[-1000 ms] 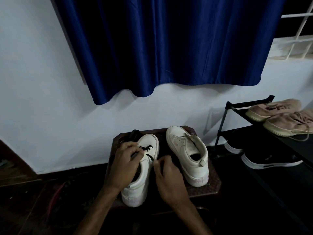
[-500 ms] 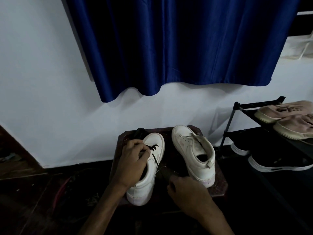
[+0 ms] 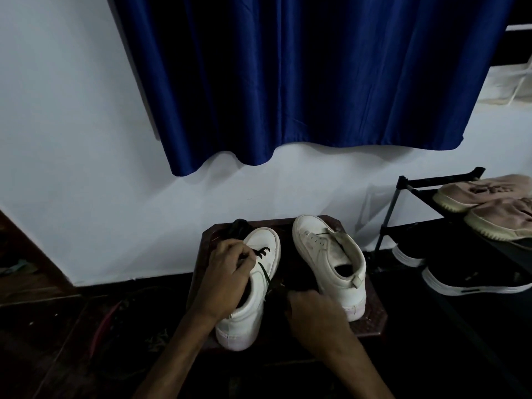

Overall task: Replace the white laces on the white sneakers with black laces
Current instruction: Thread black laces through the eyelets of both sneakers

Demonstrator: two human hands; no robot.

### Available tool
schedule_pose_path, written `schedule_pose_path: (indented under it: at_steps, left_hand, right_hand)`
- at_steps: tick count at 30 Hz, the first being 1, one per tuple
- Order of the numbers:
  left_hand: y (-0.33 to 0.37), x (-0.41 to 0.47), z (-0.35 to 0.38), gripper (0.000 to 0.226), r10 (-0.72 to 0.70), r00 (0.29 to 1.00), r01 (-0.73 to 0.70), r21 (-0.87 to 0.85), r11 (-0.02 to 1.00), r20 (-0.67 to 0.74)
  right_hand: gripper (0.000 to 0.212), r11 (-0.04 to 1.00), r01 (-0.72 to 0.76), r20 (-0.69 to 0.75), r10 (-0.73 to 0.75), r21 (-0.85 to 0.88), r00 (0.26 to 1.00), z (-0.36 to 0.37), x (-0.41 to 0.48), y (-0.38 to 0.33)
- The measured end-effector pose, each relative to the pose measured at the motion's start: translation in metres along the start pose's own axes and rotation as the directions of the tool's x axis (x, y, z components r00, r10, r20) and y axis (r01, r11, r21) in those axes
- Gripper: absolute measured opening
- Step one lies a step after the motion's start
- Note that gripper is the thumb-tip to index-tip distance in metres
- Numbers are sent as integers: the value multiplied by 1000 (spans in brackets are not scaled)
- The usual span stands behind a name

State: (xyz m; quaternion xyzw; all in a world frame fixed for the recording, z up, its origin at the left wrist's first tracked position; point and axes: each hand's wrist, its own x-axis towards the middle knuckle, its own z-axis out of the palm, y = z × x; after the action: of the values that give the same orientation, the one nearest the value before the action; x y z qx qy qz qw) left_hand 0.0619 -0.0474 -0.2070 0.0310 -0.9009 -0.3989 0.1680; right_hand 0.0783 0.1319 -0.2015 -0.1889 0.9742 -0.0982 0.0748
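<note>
1. The half-laced sneaker [image 3: 260, 286] is stood on the desk [image 3: 371, 319], toe to the wall; its black lace [image 3: 263, 272] is run from the front eyelets back toward the right hand [image 3: 313, 315]
2. The lace is pinched at the eyelets by the left hand [image 3: 227, 272]; the right hand's grip cannot be told in the shadow
3. Room for pulling is left toward the near edge

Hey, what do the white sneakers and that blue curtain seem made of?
White sneakers: likely smooth leather or imitation, matte with faint sheen, no weave visible. Blue curtain: probably satin-like fabric, glossy streaks along soft folds.
</note>
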Motion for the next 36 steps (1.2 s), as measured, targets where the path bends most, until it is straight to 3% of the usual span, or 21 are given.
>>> schedule_pose_path:
  at_steps: [2, 4, 6, 8, 12, 15, 16, 18, 21, 22, 26, 31, 32, 36]
  left_hand:
    - [0, 0, 0, 12, 14, 1000, -14, -23, 1000, -4]
    - [-4, 0, 2, 8, -2, 1000, 0, -71, 997, -24]
    - [-4, -3, 3, 15, -29, 998, 21, -133, 991, -58]
    - [-4, -5, 2, 17, -37, 996, 24, -153, 988, -84]
    - [0, -5, 2, 19, -68, 993, 49, -175, 983, -101]
    - [0, -3, 3, 17, -89, 987, 57, -222, 973, -136]
    - [0, -3, 2, 17, -93, 985, 59, -226, 972, -143]
    - [-2, -3, 2, 19, -98, 984, 65, -212, 975, -147]
    - [-1, -5, 1, 17, -120, 985, 90, -225, 970, -124]
    - [-1, -5, 0, 17, -128, 985, 98, -231, 968, -117]
    - [2, -7, 0, 20, -150, 981, 116, -257, 959, -119]
    - [0, -5, 4, 14, -157, 979, 112, -297, 948, -130]
    - [0, -4, 4, 14, -161, 978, 114, -304, 946, -134]
    - [-1, -4, 6, 15, -232, 964, 173, -352, 920, -133]
  right_hand:
    - [26, 1000, -28, 4, 28, -9, 1000, -5, -7, 2]
    - [29, 998, -25, -152, 33, 56, 988, -14, 1, -4]
    - [30, 986, 58, -296, -9, 159, 955, -16, 18, -14]
    - [21, 965, 139, -316, -64, 221, 947, -16, 32, -25]
    - [18, 985, 77, -229, -40, 154, 973, -8, 22, -22]
    - [31, 997, -8, 66, 14, -80, 998, -7, -1, -6]
    - [30, 996, -13, 92, 21, -92, 996, -9, -5, -4]
    - [28, 999, -9, -23, 8, -45, 1000, -22, -5, -7]
    - [30, 989, 67, -351, -18, 129, 936, -29, 15, -16]
    - [30, 977, 102, -369, -25, 189, 929, -29, 22, -21]
    - [12, 942, 95, -274, -3, 323, 962, -15, 30, -26]
    - [27, 999, -27, 29, 28, -37, 999, -7, 8, -8]
    - [27, 999, -31, 10, 31, -13, 999, -8, 7, -7]
    - [29, 975, 47, -292, 19, 218, 956, -13, 21, -16]
